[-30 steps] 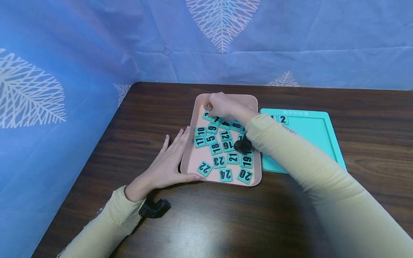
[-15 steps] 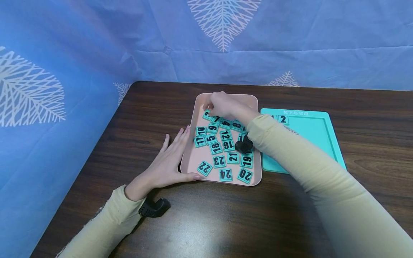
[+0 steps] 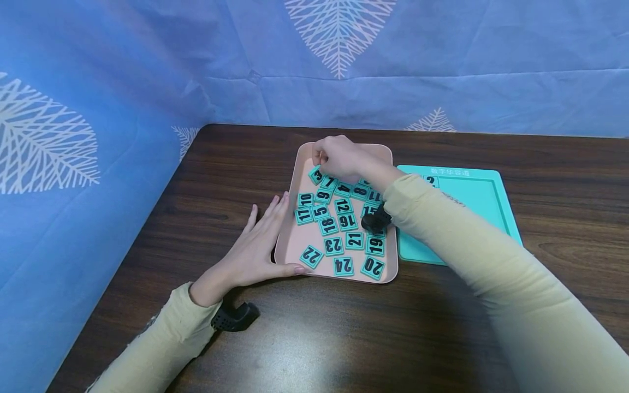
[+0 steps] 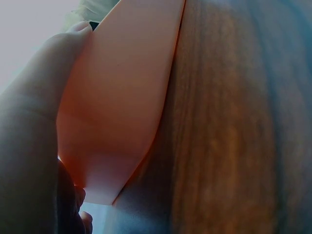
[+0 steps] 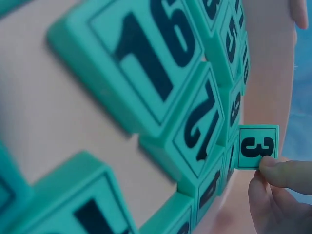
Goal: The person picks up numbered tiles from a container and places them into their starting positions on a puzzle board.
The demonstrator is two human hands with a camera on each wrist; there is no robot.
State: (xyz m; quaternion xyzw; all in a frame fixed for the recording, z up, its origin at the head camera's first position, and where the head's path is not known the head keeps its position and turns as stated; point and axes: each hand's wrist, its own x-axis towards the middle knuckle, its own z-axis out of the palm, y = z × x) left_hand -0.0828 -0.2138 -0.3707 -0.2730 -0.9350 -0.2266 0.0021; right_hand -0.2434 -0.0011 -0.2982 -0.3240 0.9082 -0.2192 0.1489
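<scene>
Right hand (image 3: 339, 158) pinches tile 3 (image 3: 316, 175) at the pink tray's (image 3: 295, 248) 12 o'clock end (left hand (image 3: 255, 248) braces its 9 o'clock rim).

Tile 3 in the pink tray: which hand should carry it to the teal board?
Right. The right hand already pinches tile 3, and the teal board lies on its side. The left hand rests against the pink tray.
</scene>
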